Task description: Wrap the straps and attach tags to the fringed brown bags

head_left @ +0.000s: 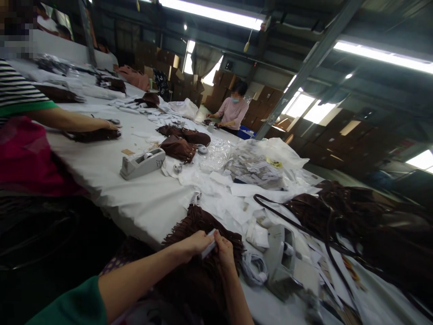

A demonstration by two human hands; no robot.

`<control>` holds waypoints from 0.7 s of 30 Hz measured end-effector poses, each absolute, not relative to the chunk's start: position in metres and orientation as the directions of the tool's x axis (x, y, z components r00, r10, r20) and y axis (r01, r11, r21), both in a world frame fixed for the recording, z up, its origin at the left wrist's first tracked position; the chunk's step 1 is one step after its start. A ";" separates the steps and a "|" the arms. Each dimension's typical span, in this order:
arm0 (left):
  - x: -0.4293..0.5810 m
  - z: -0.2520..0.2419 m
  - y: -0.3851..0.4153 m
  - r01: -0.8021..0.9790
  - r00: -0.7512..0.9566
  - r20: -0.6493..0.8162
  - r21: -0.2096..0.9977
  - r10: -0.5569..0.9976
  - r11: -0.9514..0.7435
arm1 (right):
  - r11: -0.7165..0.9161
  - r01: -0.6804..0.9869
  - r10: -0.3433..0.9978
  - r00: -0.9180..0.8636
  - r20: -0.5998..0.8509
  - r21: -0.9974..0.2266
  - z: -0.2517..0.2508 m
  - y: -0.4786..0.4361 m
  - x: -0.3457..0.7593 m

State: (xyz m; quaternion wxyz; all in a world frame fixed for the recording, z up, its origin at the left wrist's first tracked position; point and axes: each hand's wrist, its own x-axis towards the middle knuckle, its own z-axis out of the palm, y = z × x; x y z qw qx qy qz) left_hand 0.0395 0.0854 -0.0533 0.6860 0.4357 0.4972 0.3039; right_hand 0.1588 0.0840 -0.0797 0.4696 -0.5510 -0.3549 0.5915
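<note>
A dark brown fringed bag (206, 219) lies at the table's near edge, partly hidden under my forearms. My left hand (199, 242) is closed on a small white folded strip (208, 246), which looks like paper or wrap. From the other side, my right hand (223, 249) pinches the upper end of that strip, thumb up. Both hands are close together over the fringe. Just right of them are a roll of white band (254, 268) and a grey tape dispenser (280, 253).
Dark brown bags with long straps (355, 216) are piled at the right. Ahead lie another tape dispenser (144, 163), brown bags (179, 146) and a plastic bag of white scraps (257, 164). At left, a co-worker's hand (107, 126) rests on a brown bag; another person (233, 110) stands farther back.
</note>
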 end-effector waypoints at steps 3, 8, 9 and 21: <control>0.046 -0.060 0.086 0.008 0.269 -0.411 0.905 0.871 0.425 | -0.270 -0.170 0.956 0.068 -0.284 -0.948 -0.082 0.087 0.157; 0.043 -0.071 0.081 -0.061 0.242 -0.328 0.934 0.913 0.352 | -0.269 -0.145 0.952 0.112 -0.286 -0.952 -0.085 0.087 0.160; 0.041 -0.072 0.080 -0.083 0.259 -0.315 0.935 0.913 0.346 | -0.294 -0.137 0.945 0.109 -0.310 -0.946 -0.085 0.086 0.161; 0.037 -0.074 0.087 -0.225 0.329 -0.422 0.834 0.845 0.504 | -0.405 -0.093 0.903 0.119 -0.414 -0.910 -0.077 0.090 0.159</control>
